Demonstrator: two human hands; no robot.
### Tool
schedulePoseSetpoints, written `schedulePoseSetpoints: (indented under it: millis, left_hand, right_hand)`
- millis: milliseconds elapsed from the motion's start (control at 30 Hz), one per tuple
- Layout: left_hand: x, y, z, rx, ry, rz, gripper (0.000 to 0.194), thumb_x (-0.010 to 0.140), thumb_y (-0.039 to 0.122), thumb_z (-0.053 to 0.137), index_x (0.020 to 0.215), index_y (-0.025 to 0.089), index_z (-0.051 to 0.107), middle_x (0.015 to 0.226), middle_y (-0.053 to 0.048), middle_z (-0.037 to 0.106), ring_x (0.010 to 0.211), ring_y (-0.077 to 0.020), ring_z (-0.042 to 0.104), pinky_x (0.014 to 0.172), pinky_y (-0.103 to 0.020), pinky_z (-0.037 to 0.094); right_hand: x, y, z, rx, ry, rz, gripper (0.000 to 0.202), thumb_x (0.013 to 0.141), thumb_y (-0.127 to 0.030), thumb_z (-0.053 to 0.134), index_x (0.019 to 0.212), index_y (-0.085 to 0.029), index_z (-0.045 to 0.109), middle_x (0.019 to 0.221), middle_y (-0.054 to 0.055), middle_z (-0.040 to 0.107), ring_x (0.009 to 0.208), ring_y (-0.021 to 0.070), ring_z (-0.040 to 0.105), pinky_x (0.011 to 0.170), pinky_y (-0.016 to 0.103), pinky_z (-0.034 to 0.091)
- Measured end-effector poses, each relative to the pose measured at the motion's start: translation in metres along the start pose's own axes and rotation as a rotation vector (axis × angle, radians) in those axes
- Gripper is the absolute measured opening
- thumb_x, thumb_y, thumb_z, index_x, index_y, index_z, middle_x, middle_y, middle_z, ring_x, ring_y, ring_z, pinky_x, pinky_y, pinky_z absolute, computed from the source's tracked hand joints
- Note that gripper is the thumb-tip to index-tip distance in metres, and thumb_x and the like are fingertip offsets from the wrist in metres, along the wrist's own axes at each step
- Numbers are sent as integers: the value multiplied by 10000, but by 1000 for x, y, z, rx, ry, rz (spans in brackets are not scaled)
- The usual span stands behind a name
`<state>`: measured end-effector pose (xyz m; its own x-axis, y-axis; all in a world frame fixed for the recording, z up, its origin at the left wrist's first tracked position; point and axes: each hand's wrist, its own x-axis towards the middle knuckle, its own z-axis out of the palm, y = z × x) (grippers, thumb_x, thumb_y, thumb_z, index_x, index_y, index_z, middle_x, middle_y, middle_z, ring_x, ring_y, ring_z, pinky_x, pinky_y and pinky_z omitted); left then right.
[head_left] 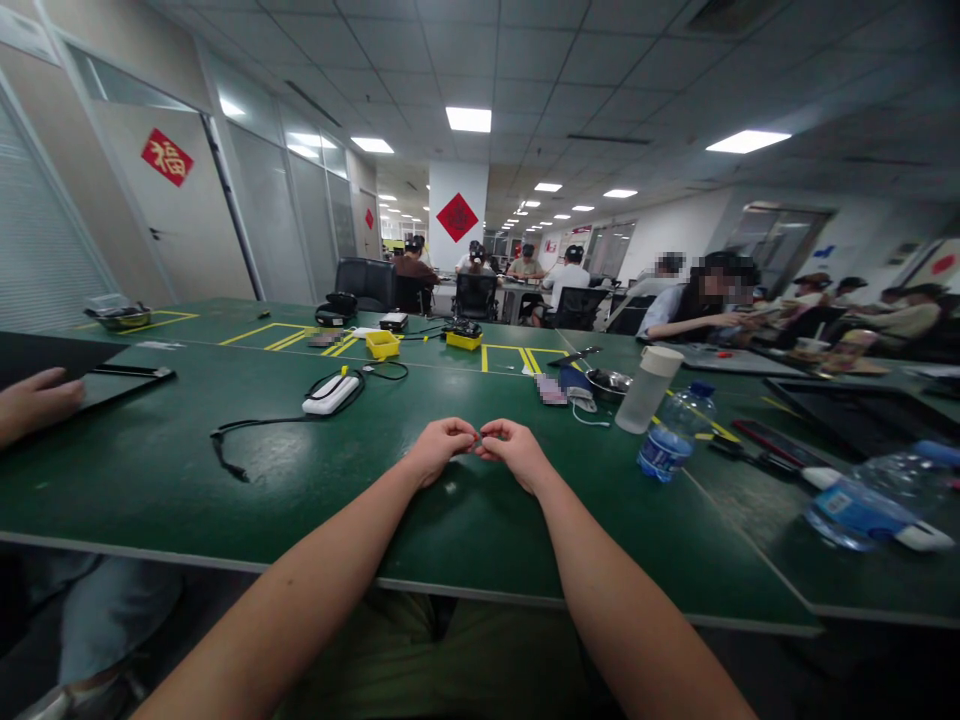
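Over the green table (300,510), near its front edge, my left hand (442,448) and my right hand (514,452) meet fingertip to fingertip. Both are closed in a pinch. A tiny bit of red shows at the fingertips of each hand; it is too small to name. Left of my hands lies a white power bank (330,395) with a black cable looped around it. To their right stand a frosted bottle (649,390) and a clear water bottle with a blue cap (675,432).
Another person's hand (41,405) rests by a dark laptop at the far left. Yellow trays (382,345) sit farther back. A metal bowl (609,384) is beside the frosted bottle. A second water bottle (874,498) lies at the right. Several people sit beyond.
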<state>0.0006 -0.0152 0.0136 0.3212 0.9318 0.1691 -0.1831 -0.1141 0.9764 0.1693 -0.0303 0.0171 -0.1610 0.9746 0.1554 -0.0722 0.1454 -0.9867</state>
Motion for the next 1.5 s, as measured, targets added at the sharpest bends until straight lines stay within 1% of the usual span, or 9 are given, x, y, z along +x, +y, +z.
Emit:
schedulePoseSetpoints:
  millis: [233, 500, 633, 767, 867, 933, 1133, 1333, 1500]
  left_hand:
    - [1, -1, 0, -66, 10, 1, 135, 651, 172, 656, 778, 130, 640, 721, -32, 646, 635, -117, 592, 675, -260, 468]
    - [0, -3, 0, 13, -35, 24, 188, 643, 175, 689, 816, 133, 630, 754, -31, 643, 668, -124, 600, 671, -250, 461]
    - [-1, -2, 0, 9, -32, 28, 195, 648, 191, 693, 822, 127, 630, 749, -33, 643, 662, -121, 599, 669, -250, 464]
    - [0, -1, 0, -16, -30, 21, 180, 658, 173, 671, 826, 118, 640, 727, -35, 643, 633, -112, 588, 645, -243, 462]
    - [1, -1, 0, -74, -37, -15, 148, 657, 149, 659, 800, 113, 644, 726, -41, 649, 644, -117, 598, 665, -253, 473]
    - [2, -1, 0, -114, -40, -46, 130, 658, 140, 656, 785, 110, 647, 729, -47, 652, 653, -122, 605, 690, -264, 482]
    - [3, -2, 0, -166, -25, -98, 136, 670, 160, 673, 790, 98, 660, 735, -70, 660, 681, -138, 623, 743, -294, 496]
    - [2, -1, 0, -190, -43, -86, 154, 727, 221, 650, 809, 92, 665, 731, -66, 660, 676, -131, 620, 746, -282, 498]
    - [1, -1, 2, -160, -31, -63, 144, 709, 208, 668, 806, 104, 642, 737, -54, 661, 658, -124, 615, 733, -282, 494]
  right_hand:
    - [3, 0, -1, 67, 11, 59, 144, 698, -192, 648, 830, -163, 598, 766, 29, 667, 709, 171, 688, 645, 280, 568]
    - [0, 0, 0, 10, -1, 16, 252, 675, -215, 700, 907, -157, 622, 803, 39, 666, 676, 161, 680, 672, 299, 574]
    - [0, 1, -1, -16, -6, 12, 240, 685, -230, 697, 900, -148, 627, 783, 41, 664, 698, 169, 682, 688, 299, 572]
    - [0, 2, -3, -60, -9, -10, 217, 701, -258, 685, 870, -156, 594, 750, 15, 638, 652, 157, 676, 586, 257, 556]
    - [0, 3, -4, -58, -22, -5, 250, 713, -269, 670, 925, -173, 578, 774, 4, 624, 581, 141, 661, 484, 224, 522]
    - [0, 3, -3, -54, -22, 5, 264, 722, -258, 657, 964, -178, 586, 749, 0, 616, 551, 132, 650, 461, 215, 510]
    - [4, 1, -2, 88, -11, 104, 156, 767, -187, 571, 915, -152, 604, 672, 34, 650, 607, 150, 669, 579, 262, 553]
    - [5, -1, -1, 200, -40, 143, 148, 811, -207, 490, 903, -150, 592, 698, 58, 673, 595, 164, 676, 553, 272, 544]
    - [5, -1, -2, 150, -36, 137, 137, 799, -199, 489, 876, -153, 594, 685, 55, 671, 601, 165, 674, 560, 275, 539]
